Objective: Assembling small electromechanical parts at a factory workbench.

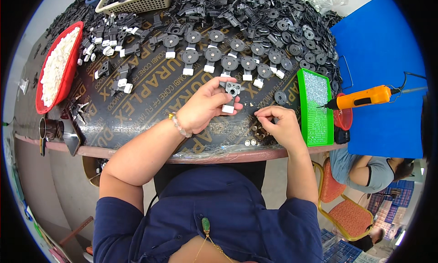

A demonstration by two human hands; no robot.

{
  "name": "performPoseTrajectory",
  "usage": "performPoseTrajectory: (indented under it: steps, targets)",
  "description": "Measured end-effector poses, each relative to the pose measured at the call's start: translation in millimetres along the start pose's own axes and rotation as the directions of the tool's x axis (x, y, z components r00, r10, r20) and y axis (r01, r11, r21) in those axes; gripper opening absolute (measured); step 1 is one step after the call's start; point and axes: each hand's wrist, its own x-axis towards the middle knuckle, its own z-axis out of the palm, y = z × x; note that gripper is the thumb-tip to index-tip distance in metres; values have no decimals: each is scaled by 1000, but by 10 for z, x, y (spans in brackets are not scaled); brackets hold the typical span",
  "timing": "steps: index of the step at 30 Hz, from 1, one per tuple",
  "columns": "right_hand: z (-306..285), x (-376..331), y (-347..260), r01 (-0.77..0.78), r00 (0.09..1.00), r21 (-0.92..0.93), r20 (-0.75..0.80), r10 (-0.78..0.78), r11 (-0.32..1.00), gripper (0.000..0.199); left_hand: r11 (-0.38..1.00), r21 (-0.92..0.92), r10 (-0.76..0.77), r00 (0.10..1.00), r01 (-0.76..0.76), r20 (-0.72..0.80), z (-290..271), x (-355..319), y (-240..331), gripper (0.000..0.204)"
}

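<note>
My left hand (206,105) grips a small black plastic part (231,90) with a round hole and a white block at its lower end, held just above the dark worktable (146,98). My right hand (279,124) is pinched with its fingertips together over a small heap of tiny metal pieces (258,134) near the table's front edge; what it pinches is too small to see. Rows of similar black parts with round heads and white blocks (230,62) lie just beyond both hands.
A red tray of white blocks (57,66) sits far left. A green tray of small screws (315,105) lies right of my right hand, with an orange electric screwdriver (362,97) hanging over it. A white basket (137,0) and heaps of black parts fill the back. Another person sits lower right.
</note>
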Motion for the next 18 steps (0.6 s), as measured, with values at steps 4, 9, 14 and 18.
performPoseTrajectory:
  steps: [4,9,14,18]
  targets:
    - [21,14,-10,-19,1000,-93,-12,18,996,6,1000,-8,-4,1000,4,1,4,-13,2,44]
    - [24,39,-64,37,999,-175,-13,-40,984,6,1000,-9,-7,1000,7,14,1,-12,-12,45]
    - [-5,108,-99,83,996,-89,24,-81,993,4,999,-2,-37,999,37,8,11,0,-13,45]
    - [-31,222,-355,68,998,76,7,-69,995,5,999,-6,-41,998,41,41,28,-1,-33,45]
